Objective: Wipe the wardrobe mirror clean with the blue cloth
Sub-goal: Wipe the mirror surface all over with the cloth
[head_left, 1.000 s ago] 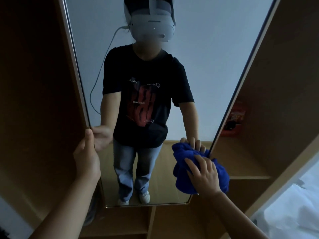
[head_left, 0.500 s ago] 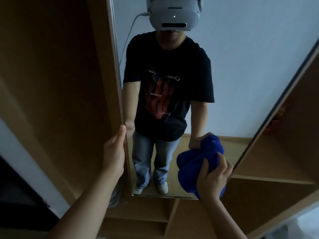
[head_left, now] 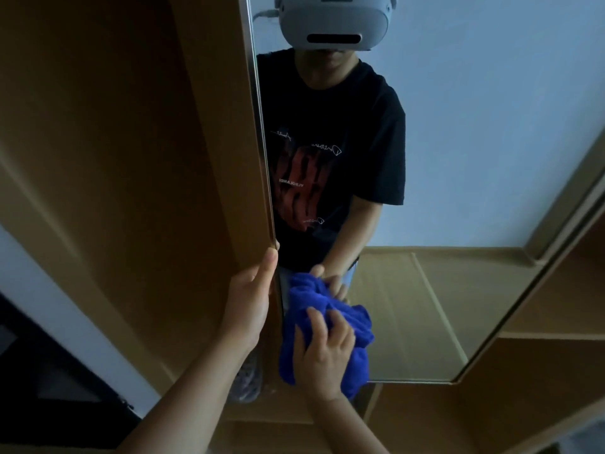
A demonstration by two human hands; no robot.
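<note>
Right hand (head_left: 322, 358), clutching the bunched blue cloth (head_left: 327, 329), has swept to the mirror's (head_left: 425, 306) lower-left corner; left hand (head_left: 250, 303) grips its edge.

Both forearms are bare, with no sleeve reaching the left hand (head_left: 250, 306) or the right hand (head_left: 322, 355). In the mirror (head_left: 458, 158) the person wears a white headset (head_left: 334, 22) with a dark slot, a black short-sleeved T-shirt (head_left: 330, 152) with a red print and thin white lettering, and what look like blue jeans (head_left: 352, 273).

Blue cloth (head_left: 322, 326) now nearer mirror's left edge
</note>
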